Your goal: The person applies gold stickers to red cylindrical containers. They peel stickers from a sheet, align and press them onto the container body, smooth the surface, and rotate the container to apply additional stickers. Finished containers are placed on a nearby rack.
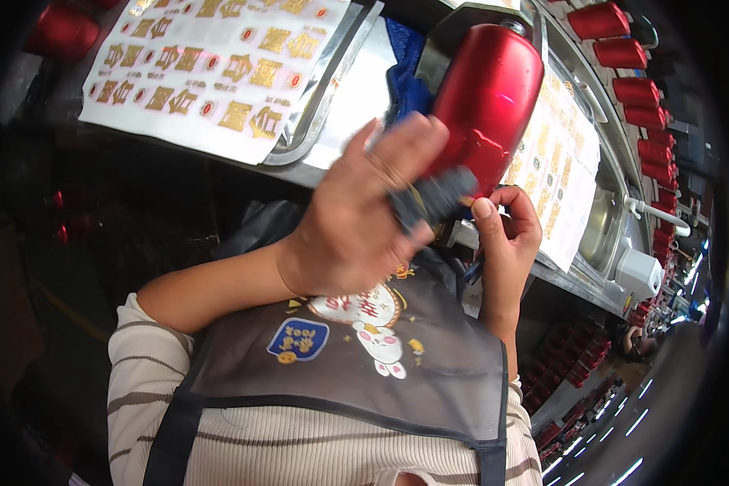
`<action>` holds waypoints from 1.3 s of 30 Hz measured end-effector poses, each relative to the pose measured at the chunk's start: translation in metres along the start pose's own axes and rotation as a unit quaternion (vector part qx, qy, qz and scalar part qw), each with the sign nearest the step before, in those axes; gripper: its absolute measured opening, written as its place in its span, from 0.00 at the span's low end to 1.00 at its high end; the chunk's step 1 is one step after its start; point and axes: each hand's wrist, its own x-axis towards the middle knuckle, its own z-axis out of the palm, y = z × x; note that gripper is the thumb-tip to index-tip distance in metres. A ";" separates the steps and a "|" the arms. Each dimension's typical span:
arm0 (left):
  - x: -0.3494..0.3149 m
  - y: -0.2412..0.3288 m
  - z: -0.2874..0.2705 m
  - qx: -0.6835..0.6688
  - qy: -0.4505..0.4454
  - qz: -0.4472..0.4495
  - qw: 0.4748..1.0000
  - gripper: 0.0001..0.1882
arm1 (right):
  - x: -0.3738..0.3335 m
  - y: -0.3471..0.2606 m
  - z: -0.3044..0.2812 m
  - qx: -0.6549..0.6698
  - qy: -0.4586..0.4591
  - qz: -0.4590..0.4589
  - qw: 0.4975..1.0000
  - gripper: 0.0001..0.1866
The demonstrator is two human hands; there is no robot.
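Toward the near end of the red bottle, work is being done by both hands at close quarters. The bottle is laid lengthwise over the bench, with its near end turned to the wearer. By the right hand that end is met in a narrow pinch, thumb and forefinger nearly together; whether something thin is also caught there cannot be told. A dark tool is carried across the bottle's near left side by the left hand, its grip closed around the tool with some fingers extended, though blurred.

Faint creases are seen on the bottle's lower part, so a film may have been laid but not fully smoothed, as far as can be judged. No gold print can be made out on the visible side. Left of the bottle a printed sheet is filled with gold designs, and right of it another sheet is likewise covered, so much appears to be left.
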 end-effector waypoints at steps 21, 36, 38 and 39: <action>-0.007 0.001 0.000 0.170 -0.078 0.044 0.981 0.16 | 0.007 0.015 -0.018 0.036 -0.048 -0.047 0.997 0.05; 0.042 0.030 -0.007 0.309 -0.159 0.193 0.918 0.23 | 0.012 0.029 -0.019 0.057 -0.056 -0.053 0.995 0.02; 0.048 0.030 -0.002 0.324 -0.161 0.216 0.907 0.18 | 0.011 0.026 -0.013 0.051 -0.059 -0.045 0.996 0.02; 0.052 0.031 0.004 0.329 -0.162 0.228 0.902 0.16 | 0.012 0.029 -0.014 0.055 -0.050 -0.061 0.995 0.01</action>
